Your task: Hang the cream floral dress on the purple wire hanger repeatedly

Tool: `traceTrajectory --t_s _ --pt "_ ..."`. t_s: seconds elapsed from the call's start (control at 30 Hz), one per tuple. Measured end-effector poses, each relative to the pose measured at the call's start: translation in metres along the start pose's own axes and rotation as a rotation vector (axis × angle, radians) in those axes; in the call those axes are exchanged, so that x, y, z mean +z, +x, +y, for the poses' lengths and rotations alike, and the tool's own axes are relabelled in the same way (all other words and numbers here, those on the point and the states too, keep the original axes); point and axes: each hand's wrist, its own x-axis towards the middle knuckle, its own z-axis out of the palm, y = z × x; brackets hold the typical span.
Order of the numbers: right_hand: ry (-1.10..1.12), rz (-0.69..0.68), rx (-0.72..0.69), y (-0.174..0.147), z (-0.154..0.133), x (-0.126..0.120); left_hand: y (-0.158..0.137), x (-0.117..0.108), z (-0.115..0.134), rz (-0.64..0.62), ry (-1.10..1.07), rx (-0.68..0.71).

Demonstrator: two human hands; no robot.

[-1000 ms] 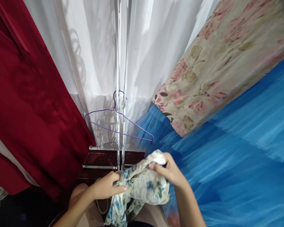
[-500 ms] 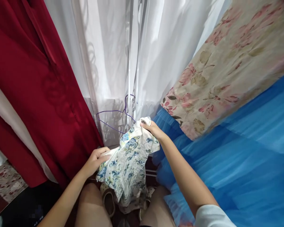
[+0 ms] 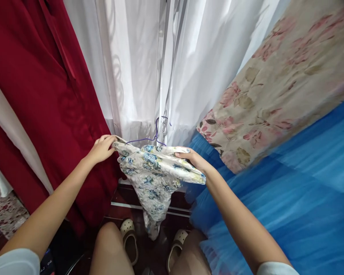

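Observation:
A white garment with blue and yellow-green flowers (image 3: 153,177) hangs stretched between my hands, its lower part tapering toward the floor. My left hand (image 3: 103,148) pinches its upper left corner. At the upper right edge, my right hand (image 3: 193,158) grips the cloth, thumb on top and the other fingers mostly hidden by the fabric. Behind the garment's top edge is a thin purple wire hanger (image 3: 156,133). Its hook and part of its shoulder show; the rest is covered by the cloth.
White curtains (image 3: 140,68) hang ahead. Dark red cloth (image 3: 74,114) hangs at left. A beige floral cloth (image 3: 263,103) and blue tulle (image 3: 275,183) hang at right. Beige clogs (image 3: 129,238) stand on the dark floor (image 3: 157,254) below, between bare knees.
My left hand has moved up and left with the garment's corner, spreading the top edge nearly level. My right hand has shifted slightly right and down. The cloth now covers more of the hanger.

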Motion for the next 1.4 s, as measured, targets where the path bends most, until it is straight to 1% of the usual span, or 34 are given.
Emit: traceTrajectory --t_s 0.07,0.13,0.17,0.2,0.27,0.33,0.4,0.5,0.57,0.6,0.63,0.73,0.8,0.87,0.93,1.03,1.07,1.1,1.13,1.17,1.23,1.27,1.3,1.33,1.4 --pt "0.058 0.018 0.075 -0.002 0.002 0.002 0.015 -0.005 0.023 0.03 -0.208 0.041" --pt "0.147 0.02 0.17 -0.004 0.008 0.004 0.022 -0.006 0.047 -0.009 -0.471 0.083" --pt "0.2 0.014 0.214 -0.004 0.012 0.006 0.022 -0.005 0.057 -0.038 -0.548 0.101" --pt "0.255 0.008 0.248 -0.004 0.017 0.007 0.022 -0.003 0.065 -0.059 -0.571 0.116" --pt "0.348 0.001 0.289 -0.004 0.027 0.01 0.018 0.004 0.075 -0.069 -0.492 0.138" --pt "0.379 0.01 0.284 -0.003 0.033 0.011 0.013 0.015 0.077 -0.041 -0.378 0.118" --pt "0.343 0.037 0.238 -0.003 0.036 0.011 0.01 0.028 0.076 0.03 -0.309 0.014" --pt "0.28 0.071 0.162 -0.006 0.033 0.013 0.012 0.048 0.077 0.145 -0.269 -0.192" --pt "0.279 0.073 0.16 -0.008 0.03 0.015 0.017 0.057 0.081 0.189 -0.273 -0.262" --pt "0.284 0.073 0.165 -0.01 0.029 0.016 0.021 0.059 0.082 0.204 -0.302 -0.282" --pt "0.291 0.076 0.168 -0.011 0.029 0.017 0.025 0.059 0.084 0.215 -0.382 -0.307" --pt "0.314 0.09 0.178 -0.013 0.029 0.013 0.035 0.053 0.086 0.226 -0.79 -0.424" --pt "0.335 0.085 0.191 -0.013 0.031 0.009 0.039 0.044 0.087 0.199 -0.997 -0.482" --pt "0.342 0.078 0.198 -0.012 0.033 0.006 0.039 0.033 0.088 0.168 -1.068 -0.488" --pt "0.331 0.098 0.169 -0.01 0.035 0.004 0.038 0.023 0.09 0.156 -1.12 -0.477" --pt "0.306 0.139 0.12 -0.007 0.037 0.006 0.035 0.017 0.096 0.123 -1.196 -0.44" --pt "0.301 0.142 0.113 -0.007 0.038 0.007 0.034 0.016 0.098 0.102 -1.173 -0.413" --pt "0.297 0.142 0.108 -0.007 0.039 0.008 0.034 0.016 0.099 0.088 -1.094 -0.374" --pt "0.294 0.142 0.099 -0.006 0.04 0.008 0.033 0.016 0.099 0.092 -0.954 -0.32" --pt "0.29 0.142 0.087 -0.006 0.04 0.009 0.033 0.016 0.1 0.116 -0.765 -0.255" --pt "0.288 0.137 0.065 -0.007 0.041 0.008 0.033 0.013 0.098 0.197 -0.379 -0.108" --pt "0.29 0.135 0.058 -0.007 0.041 0.008 0.033 0.011 0.097 0.234 -0.23 -0.041" --pt "0.292 0.132 0.056 -0.008 0.041 0.007 0.034 0.008 0.096 0.256 -0.128 0.014" --pt "0.292 0.132 0.054 -0.008 0.04 0.006 0.035 0.004 0.095 0.264 -0.071 0.05" --pt "0.284 0.137 0.055 -0.009 0.038 0.005 0.038 -0.004 0.095 0.238 -0.055 0.073"
